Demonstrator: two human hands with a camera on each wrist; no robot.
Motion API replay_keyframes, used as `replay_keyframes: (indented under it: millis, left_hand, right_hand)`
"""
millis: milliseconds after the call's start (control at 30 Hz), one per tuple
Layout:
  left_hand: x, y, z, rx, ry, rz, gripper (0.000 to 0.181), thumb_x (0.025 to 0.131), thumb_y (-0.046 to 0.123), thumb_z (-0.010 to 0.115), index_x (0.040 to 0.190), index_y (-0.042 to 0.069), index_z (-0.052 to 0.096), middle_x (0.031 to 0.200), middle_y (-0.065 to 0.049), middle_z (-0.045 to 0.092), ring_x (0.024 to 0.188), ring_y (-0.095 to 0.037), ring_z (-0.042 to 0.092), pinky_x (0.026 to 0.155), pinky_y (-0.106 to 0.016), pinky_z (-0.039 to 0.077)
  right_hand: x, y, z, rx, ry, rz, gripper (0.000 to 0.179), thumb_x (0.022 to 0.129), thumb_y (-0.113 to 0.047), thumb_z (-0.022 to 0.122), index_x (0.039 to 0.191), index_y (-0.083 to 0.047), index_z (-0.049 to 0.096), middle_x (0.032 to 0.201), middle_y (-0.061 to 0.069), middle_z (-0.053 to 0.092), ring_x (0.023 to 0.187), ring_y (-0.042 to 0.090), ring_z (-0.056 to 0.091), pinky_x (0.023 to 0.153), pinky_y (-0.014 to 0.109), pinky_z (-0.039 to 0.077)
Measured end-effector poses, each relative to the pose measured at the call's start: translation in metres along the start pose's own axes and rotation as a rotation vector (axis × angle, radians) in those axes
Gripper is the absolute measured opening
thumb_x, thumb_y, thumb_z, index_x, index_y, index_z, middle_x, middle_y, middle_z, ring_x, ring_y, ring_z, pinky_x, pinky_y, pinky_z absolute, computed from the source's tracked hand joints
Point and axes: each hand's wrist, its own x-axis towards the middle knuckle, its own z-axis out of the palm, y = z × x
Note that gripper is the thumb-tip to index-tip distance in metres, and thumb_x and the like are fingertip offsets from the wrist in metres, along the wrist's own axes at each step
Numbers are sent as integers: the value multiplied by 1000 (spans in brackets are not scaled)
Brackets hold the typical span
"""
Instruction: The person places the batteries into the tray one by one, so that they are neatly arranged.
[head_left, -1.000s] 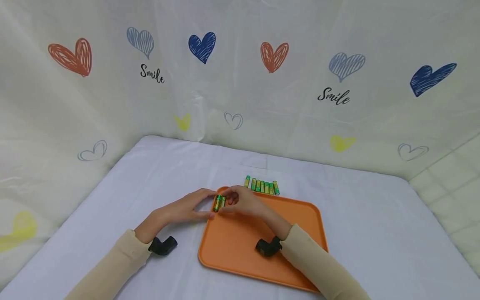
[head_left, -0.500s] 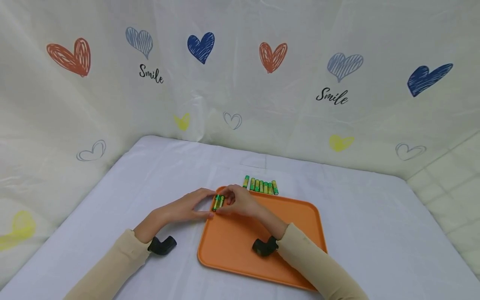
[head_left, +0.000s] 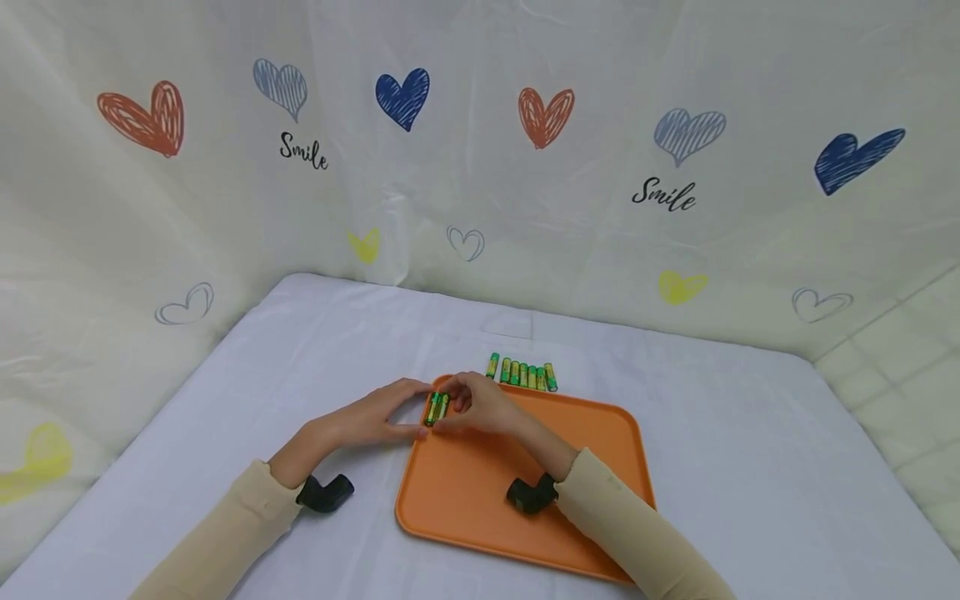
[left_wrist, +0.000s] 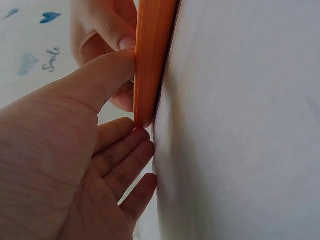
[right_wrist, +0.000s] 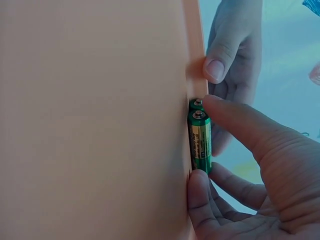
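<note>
Two green-and-gold batteries stand side by side in the orange tray's far left corner. My right hand (head_left: 487,407) pinches the nearer battery (right_wrist: 201,142) end to end between thumb and fingers, in the right wrist view. Behind it, the other battery (right_wrist: 195,102) shows only its top end, close to the tray wall. At the left rim of the orange tray (head_left: 450,492), my left hand (head_left: 367,415) touches the edge from outside with thumb and fingers spread. The left wrist view shows its fingertips (left_wrist: 145,149) against the tray's side (left_wrist: 150,65).
Several more green batteries (head_left: 524,375) lie in a row on the white cloth (head_left: 712,467) beyond the tray's far rim. A black wrist mount (head_left: 326,493) sits at the left cuff, another (head_left: 531,493) over the tray. A heart-patterned sheet (head_left: 480,167) hangs behind the table.
The right hand and its battery have shifted very slightly left, closer to the other battery. The left hand stays at the tray's rim.
</note>
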Motion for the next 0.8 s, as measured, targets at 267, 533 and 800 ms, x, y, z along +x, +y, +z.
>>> replay_keyframes:
  millis: [267,533,800]
  left_hand:
    - [0,4,0,-13,0,15,68,91,38,69,145,5,41,145,-10,45,136,-27,40,111,-49,34]
    - [-1,4,0,-3,5,19,67,91,39,68,144,6,42,144,-8,46,134,-26,41,111,-48,34]
    - [-1,4,-1,2,-3,-8,68,91,38,69,145,7,41,144,-8,45,135,-25,41,112,-48,33]
  right_hand:
    - [-3,1,-3,51,-21,9,44,80,-13,81,116,4,62,90,12,60,79,13,54,72,21,49]
    - [-7,2,-8,118,-19,25,41,80,-9,79,116,4,62,98,15,62,83,16,58,70,20,50]
    - [-10,10,-14,97,4,4,41,81,-9,79,116,4,63,103,15,64,78,12,60,71,21,52]
